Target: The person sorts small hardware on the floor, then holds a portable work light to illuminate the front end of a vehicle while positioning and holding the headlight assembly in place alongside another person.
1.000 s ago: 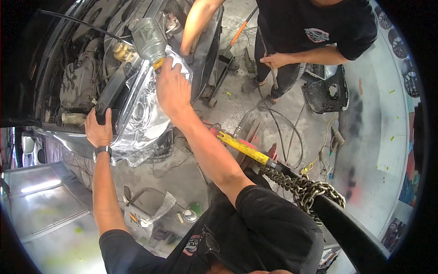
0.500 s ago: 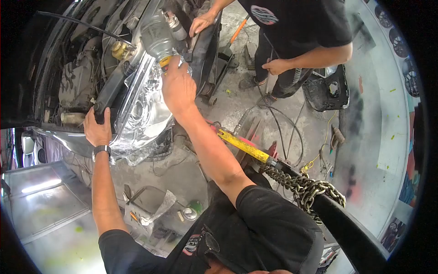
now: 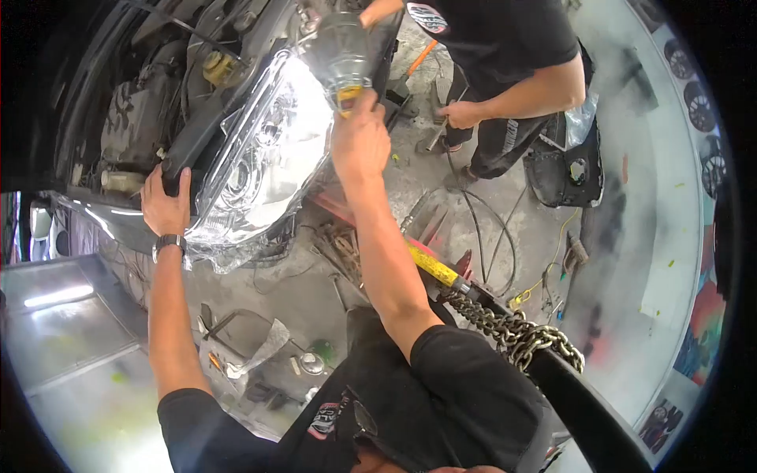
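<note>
My right hand (image 3: 361,146) is closed around the yellow neck end of a clear plastic bottle (image 3: 343,51), whose wide body points away from me. The bottle is beside the upper edge of a shiny headlight (image 3: 260,169), apparently wrapped in clear film, at the car's front corner. Glare washes out much of the headlight. My left hand (image 3: 165,206), with a watch on the wrist, rests at the near end of a black bar (image 3: 193,142) along the engine bay. Its thumb and fingers are spread over that edge.
A co-worker's hand (image 3: 461,114) holds a thin tool at the upper right. A yellow-and-black pole (image 3: 434,264) wrapped in chain (image 3: 528,335) slants past my right arm. Cables (image 3: 481,229) and a black panel (image 3: 552,177) lie on the floor, with tools (image 3: 244,339) lower left.
My right hand has moved right with the bottle, away from the headlight's middle. The headlight looks brighter. My left hand stays in place, while the co-worker's tool has changed its angle.
</note>
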Available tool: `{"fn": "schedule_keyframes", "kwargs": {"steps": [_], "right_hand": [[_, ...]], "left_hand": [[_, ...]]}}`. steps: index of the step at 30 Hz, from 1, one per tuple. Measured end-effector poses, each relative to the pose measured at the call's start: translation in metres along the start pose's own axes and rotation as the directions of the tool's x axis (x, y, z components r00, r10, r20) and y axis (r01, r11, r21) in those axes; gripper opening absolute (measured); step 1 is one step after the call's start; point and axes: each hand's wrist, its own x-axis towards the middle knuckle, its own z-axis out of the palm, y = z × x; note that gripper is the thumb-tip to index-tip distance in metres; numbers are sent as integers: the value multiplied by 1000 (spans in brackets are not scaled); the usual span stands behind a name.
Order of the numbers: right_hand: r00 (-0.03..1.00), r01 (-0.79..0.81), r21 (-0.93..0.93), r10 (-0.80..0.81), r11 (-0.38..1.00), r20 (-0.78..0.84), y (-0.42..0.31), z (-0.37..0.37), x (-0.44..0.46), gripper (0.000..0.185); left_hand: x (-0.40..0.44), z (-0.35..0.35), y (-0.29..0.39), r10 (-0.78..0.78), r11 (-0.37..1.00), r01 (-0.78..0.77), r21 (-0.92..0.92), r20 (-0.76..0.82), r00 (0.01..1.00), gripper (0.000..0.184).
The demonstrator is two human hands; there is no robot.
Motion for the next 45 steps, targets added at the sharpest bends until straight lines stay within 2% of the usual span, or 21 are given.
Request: {"fn": "schedule_keyframes", "kwargs": {"steps": [9, 22, 30, 32, 34, 38, 40, 45], "right_hand": [[994, 10, 12, -9, 1000, -110, 27, -10, 2, 46], [996, 40, 3, -40, 999, -76, 27, -10, -3, 45], [997, -47, 29, 49, 998, -57, 27, -4, -19, 41], [999, -5, 49, 6, 999, -38, 35, 6, -27, 35], [986, -134, 94, 123, 986, 111, 29, 0, -33, 44], [995, -74, 190, 59, 979, 83, 36, 15, -47, 42], [996, -14, 135, 2, 991, 89, 34, 8, -55, 45], [986, -79, 202, 47, 976, 163, 36, 12, -62, 46]], "left_hand": [[1, -1, -1, -47, 999, 48, -4, 44, 998, 65], [1, 0, -3, -30, 1000, 30, -8, 3, 1000, 63], [-2, 8, -8, -7, 1000, 7, 29, 9, 1000, 62], [-3, 7, -6, -22, 998, 19, 55, 47, 999, 65], [-3, 11, -10, -45, 999, 42, 32, 88, 995, 68], [-3, 13, -10, -69, 996, 62, 60, 125, 990, 71], [-3, 14, -11, -60, 997, 55, 50, 116, 991, 72], [-1, 21, -20, -34, 999, 31, 27, 115, 993, 74]]}}
